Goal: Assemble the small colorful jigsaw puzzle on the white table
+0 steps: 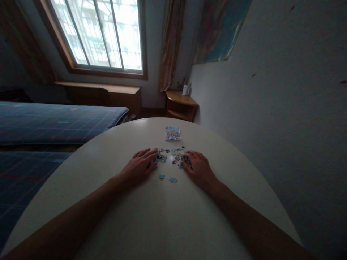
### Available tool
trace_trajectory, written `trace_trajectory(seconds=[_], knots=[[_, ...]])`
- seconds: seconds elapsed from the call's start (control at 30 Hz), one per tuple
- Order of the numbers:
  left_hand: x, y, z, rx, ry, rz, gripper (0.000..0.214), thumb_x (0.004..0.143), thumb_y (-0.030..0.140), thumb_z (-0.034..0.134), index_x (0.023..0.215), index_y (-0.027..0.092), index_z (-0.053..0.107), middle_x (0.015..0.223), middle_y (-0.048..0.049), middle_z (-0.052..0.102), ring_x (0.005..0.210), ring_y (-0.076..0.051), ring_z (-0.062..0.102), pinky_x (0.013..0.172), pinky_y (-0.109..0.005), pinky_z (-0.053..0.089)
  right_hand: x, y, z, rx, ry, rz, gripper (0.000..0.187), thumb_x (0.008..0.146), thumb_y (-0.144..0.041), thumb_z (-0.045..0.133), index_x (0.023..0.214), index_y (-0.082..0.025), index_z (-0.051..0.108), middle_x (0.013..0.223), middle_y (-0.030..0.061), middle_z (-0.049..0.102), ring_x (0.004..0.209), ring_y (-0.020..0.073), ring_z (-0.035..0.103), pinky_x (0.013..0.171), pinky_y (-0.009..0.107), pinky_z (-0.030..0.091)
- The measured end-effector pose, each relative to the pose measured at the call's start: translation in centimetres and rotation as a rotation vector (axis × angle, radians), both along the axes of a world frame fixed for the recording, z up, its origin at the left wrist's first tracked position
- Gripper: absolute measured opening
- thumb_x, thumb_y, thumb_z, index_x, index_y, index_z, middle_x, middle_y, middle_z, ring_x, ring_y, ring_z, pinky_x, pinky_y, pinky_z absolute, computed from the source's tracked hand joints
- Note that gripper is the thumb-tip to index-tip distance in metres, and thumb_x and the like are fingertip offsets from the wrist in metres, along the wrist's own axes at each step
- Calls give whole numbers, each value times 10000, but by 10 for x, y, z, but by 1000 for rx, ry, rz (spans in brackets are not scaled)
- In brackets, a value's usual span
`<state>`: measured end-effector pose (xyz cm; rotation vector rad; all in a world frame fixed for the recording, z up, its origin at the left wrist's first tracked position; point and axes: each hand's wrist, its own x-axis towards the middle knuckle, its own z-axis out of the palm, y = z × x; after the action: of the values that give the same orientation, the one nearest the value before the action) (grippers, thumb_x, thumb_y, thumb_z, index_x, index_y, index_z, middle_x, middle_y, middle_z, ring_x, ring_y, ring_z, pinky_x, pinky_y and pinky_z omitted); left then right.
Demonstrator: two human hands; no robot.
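Observation:
A heap of small coloured jigsaw pieces (171, 155) lies on the white round table (162, 216). My left hand (139, 166) rests flat on the table at the heap's left edge, fingers stretched out and touching the pieces. My right hand (197, 167) lies flat at the heap's right edge, fingers over some pieces. Two loose blue pieces (167, 178) sit just in front of the heap, between my hands. A small printed picture card (172, 133) lies farther back on the table.
A bed with a blue checked cover (54, 121) stands to the left. A wooden corner shelf (181, 104) is behind the table, below a curtain and a barred window (103, 34). A grey wall runs along the right.

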<state>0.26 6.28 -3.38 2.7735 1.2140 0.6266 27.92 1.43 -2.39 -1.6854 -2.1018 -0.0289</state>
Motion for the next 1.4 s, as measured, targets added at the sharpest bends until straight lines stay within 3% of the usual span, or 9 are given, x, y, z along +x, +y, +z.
trace_trajectory(seconds=[0.33,0.7,0.93,1.4], knots=[[-3,-2,3,19,-29,18,347,976,365,462,1255,206,595,1434,-74,542,1349,-290,446,1115,-519,375,0,0,-2,8,-5,7,324,959,-380,499,1197,-196,622,1321,117,600,1241,289,499,1065,488,355],[-1,3,3,-15,-6,-27,318,981,362,453,1224,204,583,1466,-67,508,1382,-280,402,1128,-508,361,-3,-2,2,-30,-18,-10,315,962,-361,507,1205,-190,611,1333,116,593,1256,287,494,1075,479,346],[1,6,3,-33,21,-54,391,1009,381,415,1342,220,540,1462,-50,515,1390,-256,395,1148,-489,334,-3,0,0,-12,-26,-4,321,965,-365,507,1213,-189,608,1314,110,605,1241,280,503,1082,465,339],[2,0,11,61,97,-65,409,1008,367,421,1371,210,523,1434,-54,538,1367,-242,415,1152,-449,313,-2,-1,1,-29,-24,-7,322,967,-372,489,1215,-205,608,1317,106,605,1259,274,494,1077,465,340]])
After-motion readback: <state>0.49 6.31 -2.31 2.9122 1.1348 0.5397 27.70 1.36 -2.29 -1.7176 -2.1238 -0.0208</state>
